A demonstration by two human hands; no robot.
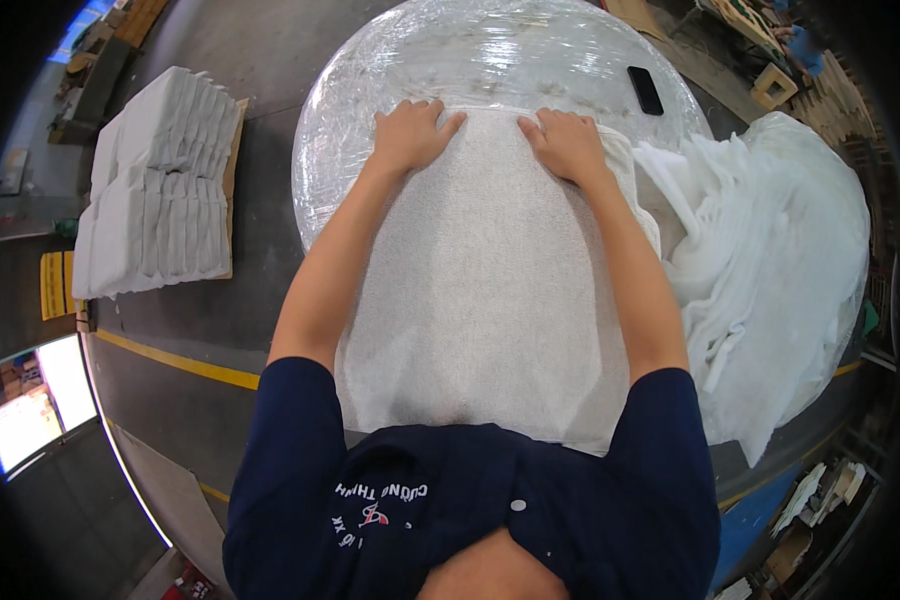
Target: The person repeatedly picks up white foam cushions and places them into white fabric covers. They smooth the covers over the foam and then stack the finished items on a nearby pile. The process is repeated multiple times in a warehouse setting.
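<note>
A light grey woven cushion (480, 270) lies in front of me, its near end against my body. At its far edge, on the left, my left hand (413, 137) is closed, fingers curled over the edge and thumb pointing inward. My right hand (567, 147) grips the same edge farther right, with its thumb toward the middle. The fingertips of both hands are partly hidden beyond the edge. Under the cushion is a large round surface wrapped in clear plastic film (490, 60). What fills the cushion does not show.
A black phone (645, 91) lies on the film at the far right. White fluffy batting (760, 270) is heaped in a clear bag at my right. Stacked white padded pieces (155, 185) stand at the left. A yellow line (180, 360) crosses the dark floor.
</note>
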